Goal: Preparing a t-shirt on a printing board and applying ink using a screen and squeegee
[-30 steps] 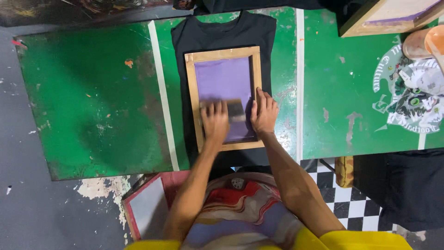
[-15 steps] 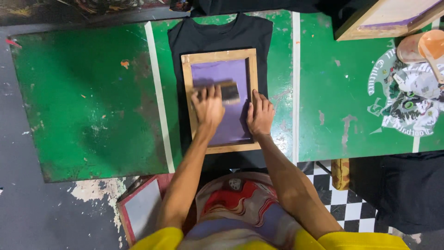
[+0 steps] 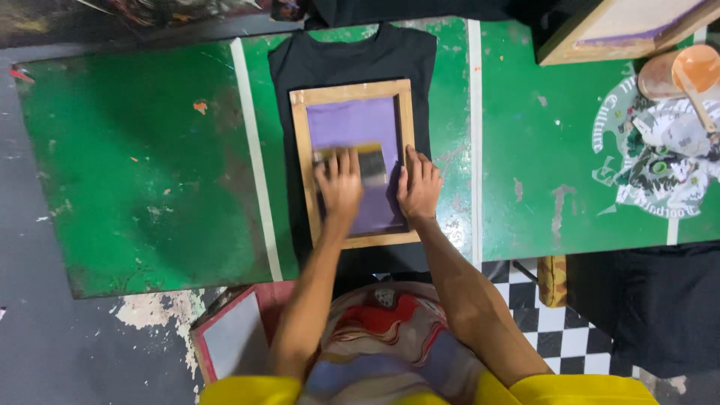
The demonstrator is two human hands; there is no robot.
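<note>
Left hand [image 3: 339, 184] gripping squeegee [image 3: 360, 161] on screen frame [image 3: 352, 94], blurry though; right hand [image 3: 418, 187] pressing flat on frame's right rail. Keeping even pressure probably helps.

We count two bare hands, the left hand [image 3: 339, 187] and the right hand [image 3: 418, 187], at the frame's centre. There is one green painted surface [image 3: 135, 172], one black T-shirt [image 3: 352, 64], and two wooden-framed printing screens: one with purple mesh [image 3: 352, 120] at centre, another [image 3: 622, 26] at upper right. We see one blurred squeegee [image 3: 371, 161] and three white tape stripes [image 3: 255, 157].
</note>
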